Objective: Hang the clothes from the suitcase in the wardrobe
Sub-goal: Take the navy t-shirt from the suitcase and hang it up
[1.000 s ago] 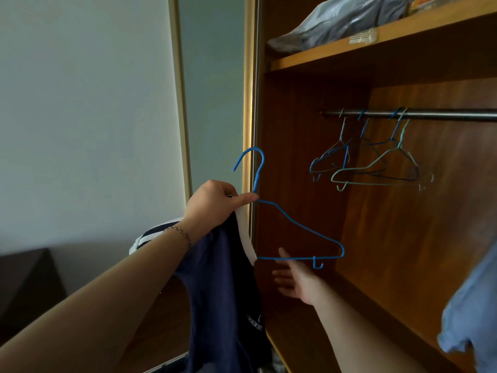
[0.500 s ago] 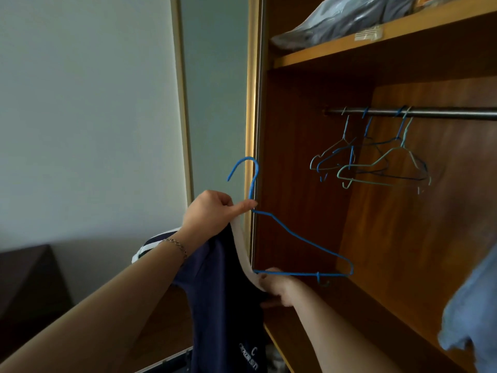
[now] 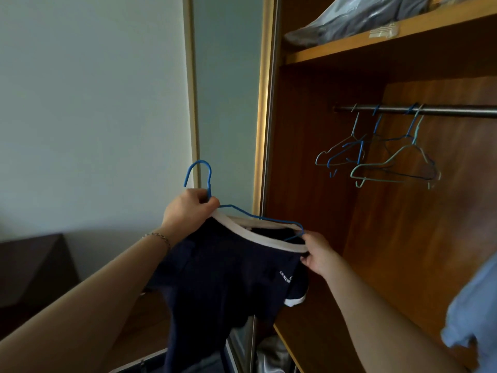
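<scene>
A navy T-shirt (image 3: 223, 286) with a white collar and white sleeve trim hangs in front of the open wardrobe. My left hand (image 3: 188, 208) grips the neck of a blue wire hanger (image 3: 204, 181) together with the collar's left side. My right hand (image 3: 317, 254) pinches the collar's right side and holds it stretched over the hanger's right arm. The hanger's lower bar is inside the shirt, hidden. The wardrobe rail (image 3: 430, 111) runs at the upper right, well above both hands.
Several empty wire hangers (image 3: 382, 162) hang on the rail. A wooden shelf (image 3: 376, 36) above holds bagged items. A light blue garment (image 3: 476, 319) hangs at the right edge. The sliding door frame (image 3: 262, 130) stands left of the opening. A dark cabinet (image 3: 32, 267) sits at the far left.
My right hand rose from the hanger's lower bar to the collar and pulled it over the hanger's right arm. The shirt now spreads across the hanger, which has tilted and moved lower left.
</scene>
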`<state>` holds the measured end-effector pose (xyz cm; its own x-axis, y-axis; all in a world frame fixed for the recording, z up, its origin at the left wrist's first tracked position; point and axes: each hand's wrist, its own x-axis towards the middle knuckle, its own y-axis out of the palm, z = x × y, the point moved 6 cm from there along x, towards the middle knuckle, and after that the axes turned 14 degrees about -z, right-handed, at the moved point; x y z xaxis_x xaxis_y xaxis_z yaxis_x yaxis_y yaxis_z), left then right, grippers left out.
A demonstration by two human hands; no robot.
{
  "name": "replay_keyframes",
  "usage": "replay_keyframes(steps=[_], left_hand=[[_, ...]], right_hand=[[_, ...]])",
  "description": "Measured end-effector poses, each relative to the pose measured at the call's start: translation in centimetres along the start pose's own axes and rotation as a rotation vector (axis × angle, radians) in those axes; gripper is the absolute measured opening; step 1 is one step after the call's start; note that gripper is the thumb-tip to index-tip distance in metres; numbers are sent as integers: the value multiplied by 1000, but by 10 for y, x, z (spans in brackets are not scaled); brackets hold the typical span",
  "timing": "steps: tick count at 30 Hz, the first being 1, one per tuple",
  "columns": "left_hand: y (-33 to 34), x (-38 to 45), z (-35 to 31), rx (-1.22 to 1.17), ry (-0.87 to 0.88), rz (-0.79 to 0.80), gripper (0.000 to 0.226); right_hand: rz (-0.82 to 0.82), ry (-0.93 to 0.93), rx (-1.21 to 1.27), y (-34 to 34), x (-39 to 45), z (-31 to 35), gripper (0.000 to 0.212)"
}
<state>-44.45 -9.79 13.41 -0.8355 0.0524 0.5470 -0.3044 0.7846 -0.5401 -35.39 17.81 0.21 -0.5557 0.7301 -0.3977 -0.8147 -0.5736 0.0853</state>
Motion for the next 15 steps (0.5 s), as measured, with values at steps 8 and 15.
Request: replay_keyframes(steps=[8,15], left_hand=[[-5,-20,1,121,149,28,21],[4,-32,-3,112,108,5,27]], right_hand=[[-116,-358,-264,-8,-16,30,13],[286,-401,-681,18,-52,15,14]])
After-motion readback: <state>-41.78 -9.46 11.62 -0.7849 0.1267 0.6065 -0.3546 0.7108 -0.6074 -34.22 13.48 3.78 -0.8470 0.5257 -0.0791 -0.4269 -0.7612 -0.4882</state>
